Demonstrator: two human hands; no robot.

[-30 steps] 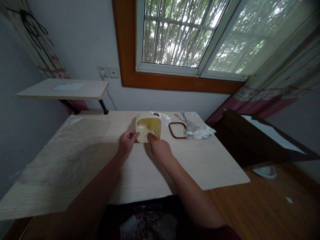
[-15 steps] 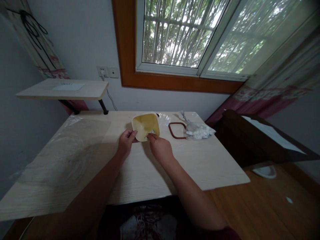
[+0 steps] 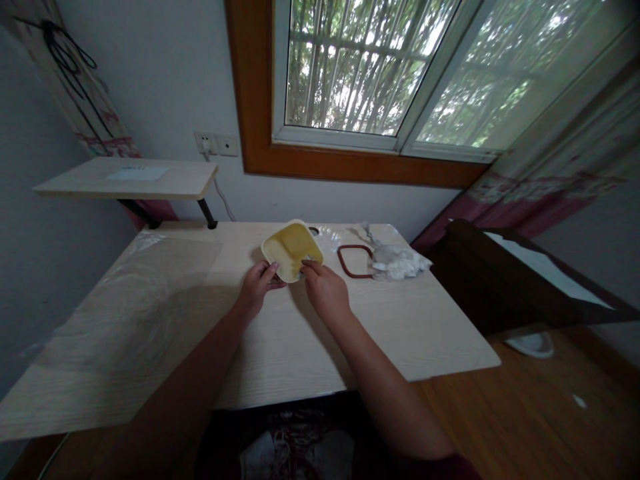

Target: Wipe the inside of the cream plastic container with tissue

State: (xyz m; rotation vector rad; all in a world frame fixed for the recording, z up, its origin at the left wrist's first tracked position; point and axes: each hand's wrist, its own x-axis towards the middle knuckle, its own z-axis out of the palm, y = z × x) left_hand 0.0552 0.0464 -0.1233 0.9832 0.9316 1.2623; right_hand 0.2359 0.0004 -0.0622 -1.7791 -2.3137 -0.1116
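Observation:
My left hand (image 3: 254,288) grips a shallow yellow square container (image 3: 289,245) by its near left edge, thumb on the rim and fingers underneath. The container is tilted so its inside faces me. At its near right side, my right hand (image 3: 326,288) is closed in a pinch on a small whitish scrap (image 3: 307,260), perhaps tissue, pressed to the inner wall. The fingers partly hide the scrap. To the right on the table lies a reddish-brown square ring (image 3: 341,265), apart from both hands.
A clear plastic bag of white crumpled pieces (image 3: 400,261) touches the ring's right side. Clear plastic (image 3: 329,237) lies behind it. Transparent sheeting covers the left of the wooden table (image 3: 400,333). A raised shelf (image 3: 185,179) stands at back left, a dark cabinet (image 3: 465,280) at right.
The yellow container has turned in my left hand, its near corner swinging toward me. My right hand has shifted slightly right along its wall, still pinching the scrap.

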